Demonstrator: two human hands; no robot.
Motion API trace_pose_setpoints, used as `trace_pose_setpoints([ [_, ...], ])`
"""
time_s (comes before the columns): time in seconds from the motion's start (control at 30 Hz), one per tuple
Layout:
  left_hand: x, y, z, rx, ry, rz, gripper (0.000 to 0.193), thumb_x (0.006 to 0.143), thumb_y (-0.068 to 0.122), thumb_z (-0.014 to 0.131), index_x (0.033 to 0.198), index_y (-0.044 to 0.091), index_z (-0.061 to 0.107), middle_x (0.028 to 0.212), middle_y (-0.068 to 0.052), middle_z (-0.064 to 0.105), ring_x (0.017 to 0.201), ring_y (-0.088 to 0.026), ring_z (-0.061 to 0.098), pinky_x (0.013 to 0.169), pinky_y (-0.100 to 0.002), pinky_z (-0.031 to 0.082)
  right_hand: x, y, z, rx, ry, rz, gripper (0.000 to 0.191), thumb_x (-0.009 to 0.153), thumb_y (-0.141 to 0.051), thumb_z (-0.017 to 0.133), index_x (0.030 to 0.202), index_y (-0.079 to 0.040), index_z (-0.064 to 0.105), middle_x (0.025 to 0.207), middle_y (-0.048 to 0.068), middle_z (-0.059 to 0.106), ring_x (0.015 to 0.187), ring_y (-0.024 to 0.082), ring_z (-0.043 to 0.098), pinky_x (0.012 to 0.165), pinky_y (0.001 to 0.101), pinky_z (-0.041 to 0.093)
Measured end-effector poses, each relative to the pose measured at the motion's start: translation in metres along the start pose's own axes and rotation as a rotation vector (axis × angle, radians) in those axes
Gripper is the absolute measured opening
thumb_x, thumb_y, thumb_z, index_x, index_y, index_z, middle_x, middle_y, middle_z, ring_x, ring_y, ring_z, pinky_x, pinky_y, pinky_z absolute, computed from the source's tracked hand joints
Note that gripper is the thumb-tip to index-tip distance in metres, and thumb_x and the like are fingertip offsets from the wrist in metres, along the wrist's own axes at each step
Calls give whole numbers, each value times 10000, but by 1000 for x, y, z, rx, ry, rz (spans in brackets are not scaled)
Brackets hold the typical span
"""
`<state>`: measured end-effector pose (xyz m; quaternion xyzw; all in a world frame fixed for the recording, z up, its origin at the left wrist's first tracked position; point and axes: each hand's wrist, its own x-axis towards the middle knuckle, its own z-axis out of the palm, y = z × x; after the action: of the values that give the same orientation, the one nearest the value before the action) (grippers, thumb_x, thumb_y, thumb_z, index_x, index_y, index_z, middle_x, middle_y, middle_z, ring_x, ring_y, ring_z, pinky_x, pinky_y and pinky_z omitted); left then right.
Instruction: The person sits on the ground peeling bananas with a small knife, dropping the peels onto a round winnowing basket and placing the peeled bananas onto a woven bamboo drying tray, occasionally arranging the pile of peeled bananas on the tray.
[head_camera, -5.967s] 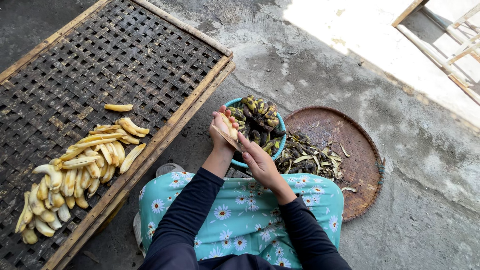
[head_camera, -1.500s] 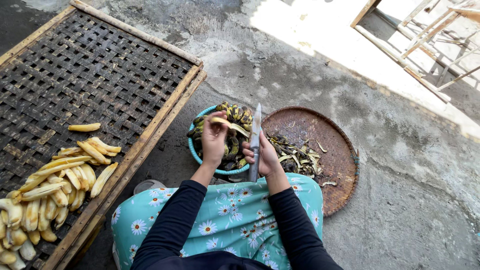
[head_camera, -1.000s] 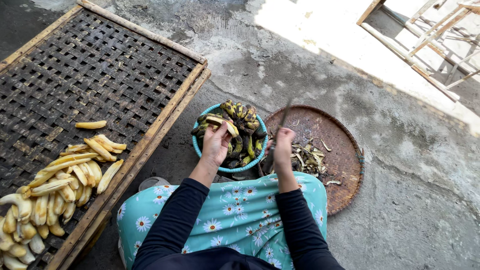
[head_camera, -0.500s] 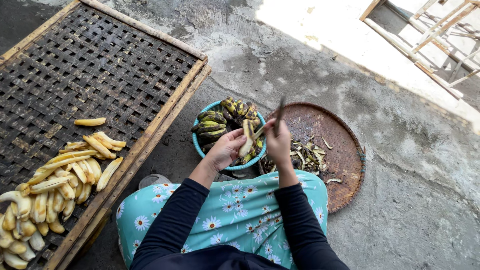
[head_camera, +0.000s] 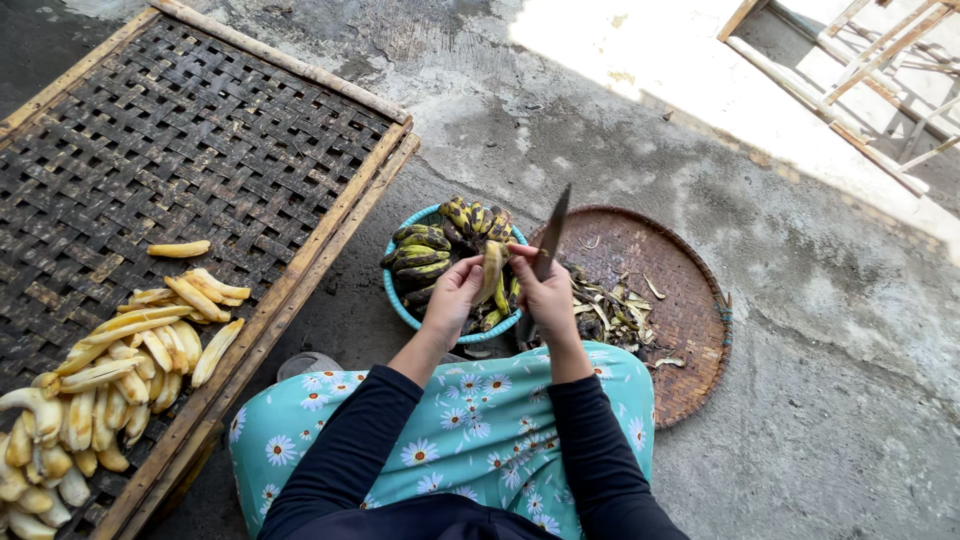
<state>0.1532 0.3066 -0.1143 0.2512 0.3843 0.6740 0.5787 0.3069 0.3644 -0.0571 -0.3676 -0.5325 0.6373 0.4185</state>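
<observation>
Both hands work over the blue basin (head_camera: 398, 300): left hand (head_camera: 455, 290) grips a half-peeled banana (head_camera: 491, 272), right hand (head_camera: 545, 290) clasps a knife (head_camera: 551, 233). Many peeled bananas (head_camera: 110, 370) lie on the woven rack (head_camera: 200, 130); plenty of unpeeled ones remain.

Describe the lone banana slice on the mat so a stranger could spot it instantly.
Start at the big dark woven mat in its wooden frame on the left. Above the pile of peeled slices lies one yellow slice. It alone lies apart, touching no other.
</observation>
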Motion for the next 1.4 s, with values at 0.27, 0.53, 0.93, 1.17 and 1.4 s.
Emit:
trace_pose_setpoints([
  [0.27,-4,-13,-1,383,94,257,317,1105,260,488,1167,11,674,1014,-15,703,926,-62,619,847,-238,528,3,5,14,23,-68,-5,210,1001,-191,687,1085,0,708,624,-26,564,461,47,487,410,225,380],
  [0.53,0,-11,-7,163,157,-302,516,1107,533,477,1396,111,540,993,-21,514,837,-129,432,748,-319,439,0,16,16,57,-5,-85,152,1027,-180,657,1045,-31,678,651,-38,572,502,35,502,449,213,393],
  [0.93,-12,71,-5,76,-338,-347,862,871,49,746,1585,183,282,1196,-108,660,1022,-181,706,834,-361,624,10,7,-6,-37,-46,33,173,999,-208,688,1009,-35,680,640,-43,562,481,40,495,421,214,384],
  [1.17,-4,50,-13,311,-228,-287,803,860,-38,739,1542,176,374,1208,-100,659,991,-164,670,840,-330,581,12,-25,-54,-20,488,-186,252,955,-169,706,1126,-22,594,845,33,661,517,72,550,441,228,463],
  [1.4,7,10,-14,389,-111,-58,572,946,33,687,1463,103,453,1278,-77,604,1080,-146,653,909,-316,572,0,-15,-32,-246,324,-62,391,912,-240,753,1217,-29,628,982,38,680,625,85,551,500,247,455],
])
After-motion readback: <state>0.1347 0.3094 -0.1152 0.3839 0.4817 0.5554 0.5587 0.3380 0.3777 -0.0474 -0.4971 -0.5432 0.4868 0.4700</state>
